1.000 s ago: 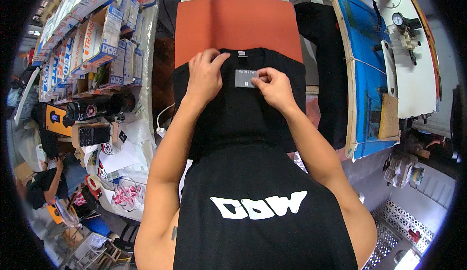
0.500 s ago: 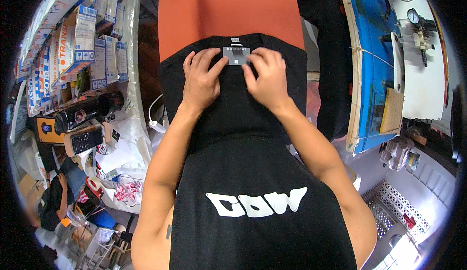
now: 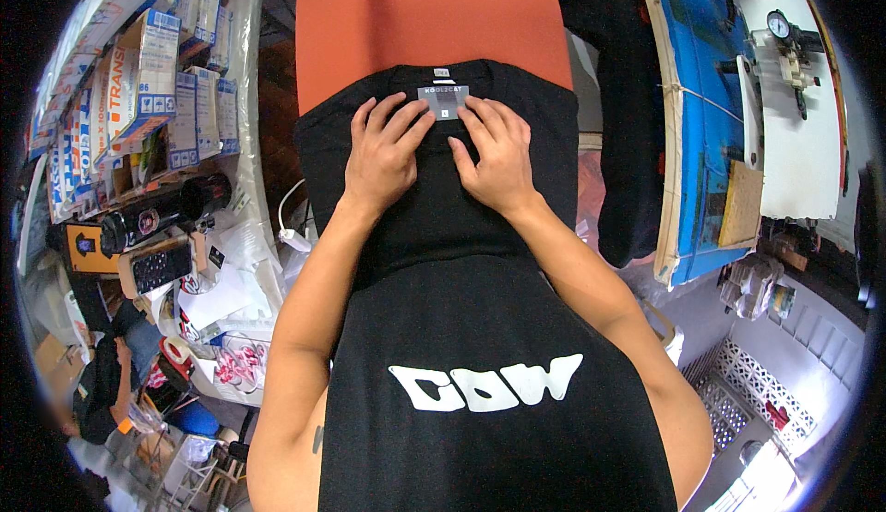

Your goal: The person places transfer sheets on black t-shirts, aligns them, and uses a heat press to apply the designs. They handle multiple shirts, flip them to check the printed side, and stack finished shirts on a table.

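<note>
Two bare hands of yours are down on a black shirt [image 3: 415, 226] that lies on a red-orange board [image 3: 429, 23]. A small grey card or label [image 3: 445, 104] sits flat on the shirt, just below the neck, right between your hands. A little pale tag [image 3: 441, 72] is at the neck, a bit above the grey piece.

Your left hand [image 3: 383, 161] is by the left side of the grey piece. Its fingers are spread apart, and the thumb is at the low left corner. Your right hand [image 3: 496, 156] is by the right side. Its fingers lie close to each other at the right edge, and its thumb sticks out on its own, below the grey piece. Neither hand pinches it. You cannot tell from here how hard the fingertips press.

On your right, a dark cloth [image 3: 623, 133] hangs beside the board, and past it is a big blue panel [image 3: 692, 143] with a pale edge. A round dial [image 3: 778, 24] is farther right. On your left, you have lots of white, blue and orange boxes [image 3: 157, 78] and a white cord [image 3: 284, 207].
</note>
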Demonstrator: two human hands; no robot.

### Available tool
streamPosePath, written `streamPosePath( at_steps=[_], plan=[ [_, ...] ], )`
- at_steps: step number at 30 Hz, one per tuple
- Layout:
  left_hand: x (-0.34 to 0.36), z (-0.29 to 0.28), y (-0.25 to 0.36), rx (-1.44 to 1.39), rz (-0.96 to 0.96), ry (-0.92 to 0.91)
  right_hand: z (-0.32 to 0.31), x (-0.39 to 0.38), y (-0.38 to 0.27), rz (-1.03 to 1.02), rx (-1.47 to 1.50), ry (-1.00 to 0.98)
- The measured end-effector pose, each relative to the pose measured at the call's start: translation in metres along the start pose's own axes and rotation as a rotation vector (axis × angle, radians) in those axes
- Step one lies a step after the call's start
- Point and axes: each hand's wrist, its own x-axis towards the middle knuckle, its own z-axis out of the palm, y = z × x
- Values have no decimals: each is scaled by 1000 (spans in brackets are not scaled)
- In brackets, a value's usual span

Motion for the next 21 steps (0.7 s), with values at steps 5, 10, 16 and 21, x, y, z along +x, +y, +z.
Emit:
streamPosePath(
  at_steps=[5, 10, 16, 21],
  plan=[
    [1, -1, 1, 10, 0, -4, 0, 0, 0, -2, 2, 5],
    [1, -2, 4, 1, -14, -13, -1, 0, 2, -7, -2, 5],
    [1, -1, 2, -1, -21, -23, -2, 0, 1, 3, 1, -5],
    [-1, 0, 1, -1, -22, -24, 0, -1, 0, 1, 0, 3]
  ],
)
